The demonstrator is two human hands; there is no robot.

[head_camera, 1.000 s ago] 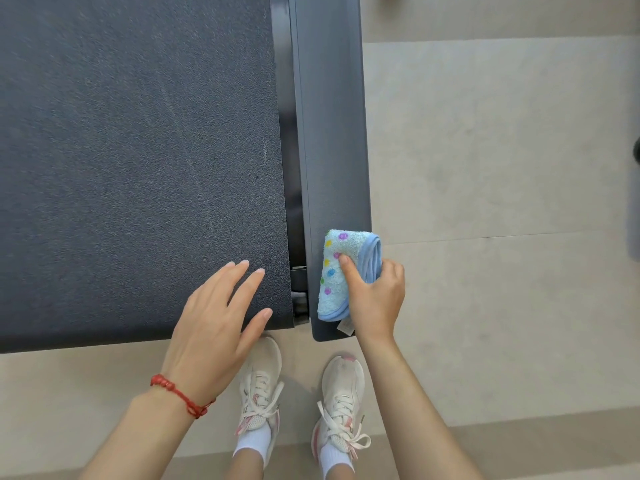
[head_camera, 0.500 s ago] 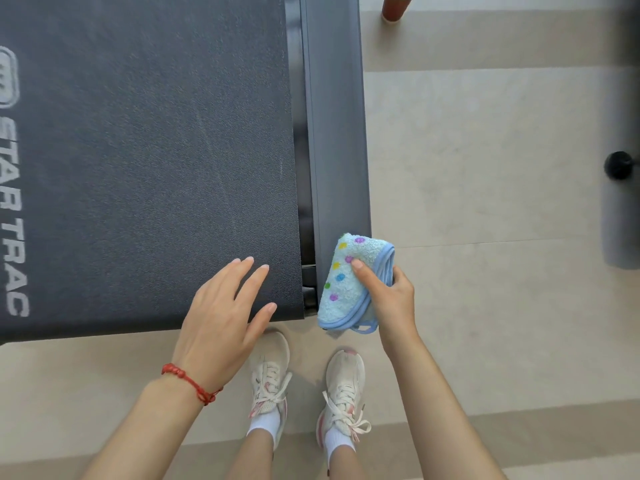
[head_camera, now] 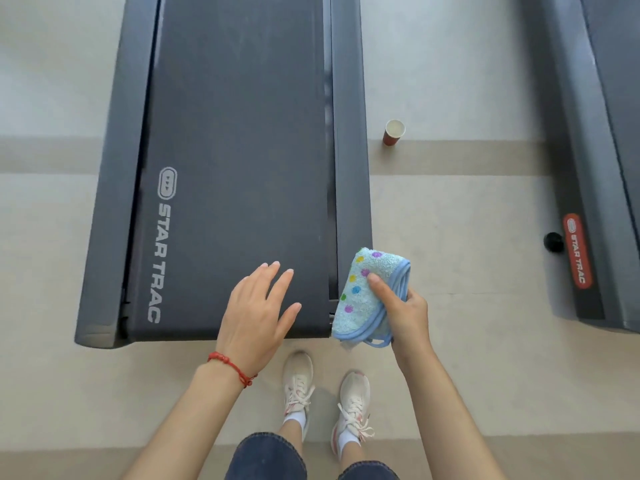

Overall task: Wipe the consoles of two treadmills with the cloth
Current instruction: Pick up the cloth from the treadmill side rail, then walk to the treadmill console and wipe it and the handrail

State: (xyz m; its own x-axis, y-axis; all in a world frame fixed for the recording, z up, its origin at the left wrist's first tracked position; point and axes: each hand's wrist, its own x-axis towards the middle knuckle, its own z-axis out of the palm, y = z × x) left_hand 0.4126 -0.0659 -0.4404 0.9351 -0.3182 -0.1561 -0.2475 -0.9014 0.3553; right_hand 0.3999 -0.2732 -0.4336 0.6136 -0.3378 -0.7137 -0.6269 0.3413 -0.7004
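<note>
My right hand (head_camera: 405, 313) grips a folded light-blue cloth (head_camera: 363, 292) with coloured dots, held in the air over the rear right corner of a dark treadmill deck (head_camera: 239, 133) marked STAR TRAC. My left hand (head_camera: 256, 313) hovers open, fingers spread, above the rear end of the belt; whether it touches the belt I cannot tell. A second treadmill (head_camera: 595, 168) with a red STAR TRAC label lies at the right edge. No console is in view.
A red paper cup (head_camera: 393, 132) stands on the pale floor between the two treadmills. A small black knob (head_camera: 553, 242) sticks out from the right treadmill's side. My white trainers (head_camera: 325, 396) stand on the floor just behind the near treadmill's rear edge.
The view has pulled back and up, showing the whole rear deck and the second treadmill. The cloth has lifted off the side rail in my right hand. My left hand stays open.
</note>
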